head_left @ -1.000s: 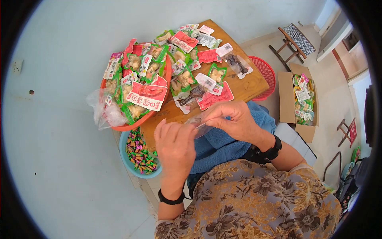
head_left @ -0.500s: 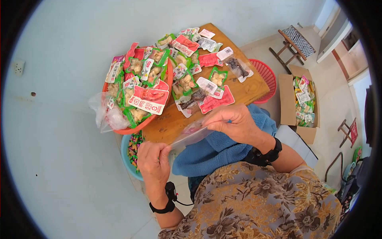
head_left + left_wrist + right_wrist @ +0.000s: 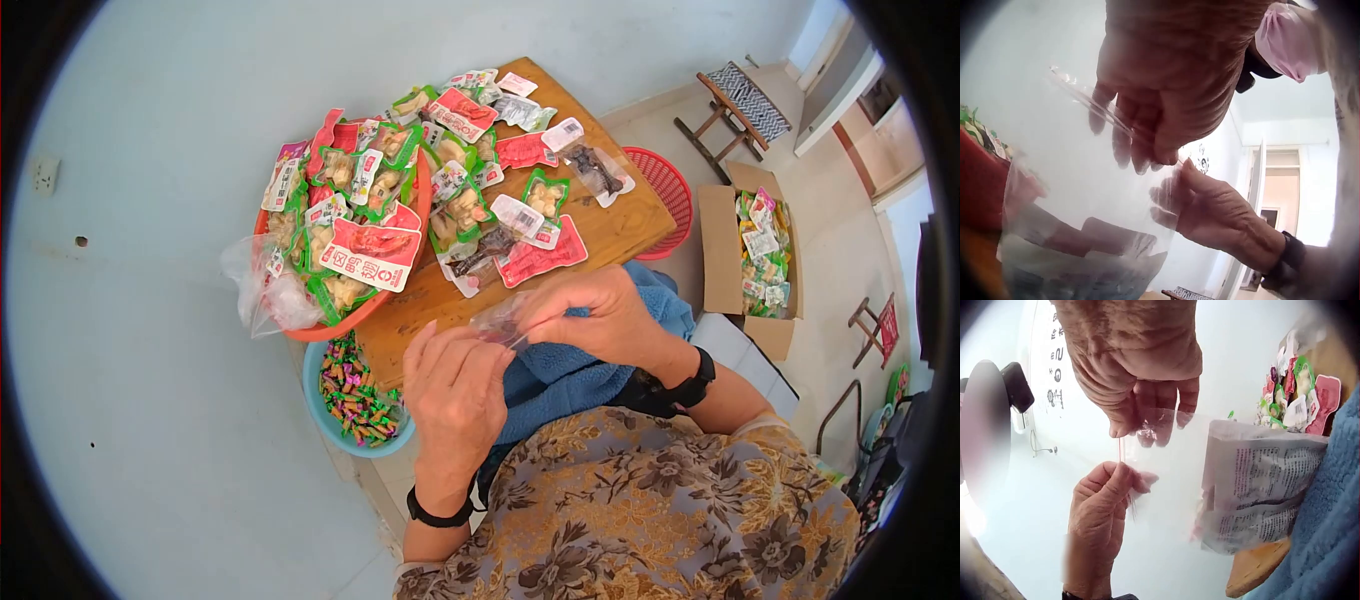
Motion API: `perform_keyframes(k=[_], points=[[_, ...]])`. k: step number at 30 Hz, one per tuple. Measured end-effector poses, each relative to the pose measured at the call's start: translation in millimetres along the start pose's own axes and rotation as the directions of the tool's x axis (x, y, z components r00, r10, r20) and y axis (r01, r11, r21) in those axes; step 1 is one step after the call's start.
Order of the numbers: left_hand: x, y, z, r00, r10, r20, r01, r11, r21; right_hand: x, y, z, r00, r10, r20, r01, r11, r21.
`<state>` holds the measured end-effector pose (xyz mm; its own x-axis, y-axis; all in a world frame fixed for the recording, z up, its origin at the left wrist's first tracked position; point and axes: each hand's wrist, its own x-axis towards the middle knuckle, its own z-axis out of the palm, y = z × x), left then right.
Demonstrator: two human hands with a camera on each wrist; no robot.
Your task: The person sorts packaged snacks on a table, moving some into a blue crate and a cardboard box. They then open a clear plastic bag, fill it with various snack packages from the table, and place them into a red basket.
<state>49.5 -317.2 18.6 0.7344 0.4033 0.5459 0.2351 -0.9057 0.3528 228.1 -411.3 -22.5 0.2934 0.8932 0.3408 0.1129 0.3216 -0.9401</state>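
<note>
A clear plastic bag point(image 3: 1172, 469) with a red strip along its top edge hangs between both hands, and printed packets point(image 3: 1260, 481) lie inside it. The left hand point(image 3: 455, 400) pinches the bag's top edge between thumb and fingers. Close beside it, the right hand point(image 3: 595, 315) pinches the same edge with thumb and forefinger. In the left wrist view the left hand point(image 3: 1172, 81) is above, its fingers behind the clear film, and the right hand point(image 3: 1216, 209) is lower right. The right wrist view shows the right hand point(image 3: 1135, 369) above the left hand point(image 3: 1100, 506).
Snack packets lie on the wooden table point(image 3: 630, 215) and fill an orange basin point(image 3: 424, 190). Below stands a blue basin point(image 3: 313, 400) of small wrapped pieces. A red basket point(image 3: 670, 190), a cardboard box point(image 3: 720, 240) of packets and a folding stool point(image 3: 745, 95) are to the right.
The left hand first moved away from the right, stretching the bag's edge between them, then came back close to the right hand. The right hand has barely moved.
</note>
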Motion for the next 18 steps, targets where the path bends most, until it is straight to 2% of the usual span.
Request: perform_keyframes(k=[5,8,10,11,13,14,16,18], points=[[0,1,-4,0.998,-0.026,0.049,0.026,1.000,-0.003,-3,2,-9,1.000,-0.023,0.015,0.023,1.000,-0.009],[0,2,-4,0.998,-0.034,0.054,0.033,0.999,0.013,-3,7,-9,0.999,-0.021,0.031,0.018,0.997,0.075],[-1,3,-4,0.998,-0.033,0.052,0.032,0.999,0.023,0,-1,-6,0.992,0.088,0.087,-0.095,0.993,0.077],[-2,3,-4,0.998,-0.026,0.057,0.024,0.999,0.034,1,5,-4,0.993,0.090,0.083,-0.096,0.992,0.077],[-1,4,-3,0.998,-0.013,0.062,0.010,0.999,0.043,3,28,-1,0.981,-0.080,0.179,0.106,0.984,-0.143],[0,5,-2,0.998,-0.017,0.062,0.014,0.999,0.035,3,36,0,0.981,-0.080,0.176,0.106,0.984,-0.144],[1,4,0,0.997,-0.018,0.069,0.017,1.000,0.019,-1,45,2,0.969,-0.026,0.247,0.034,0.999,-0.028],[3,-5,5,1.000,-0.023,0.018,0.022,0.999,0.042,-4,47,2,0.975,-0.038,0.218,0.050,0.998,-0.047]])
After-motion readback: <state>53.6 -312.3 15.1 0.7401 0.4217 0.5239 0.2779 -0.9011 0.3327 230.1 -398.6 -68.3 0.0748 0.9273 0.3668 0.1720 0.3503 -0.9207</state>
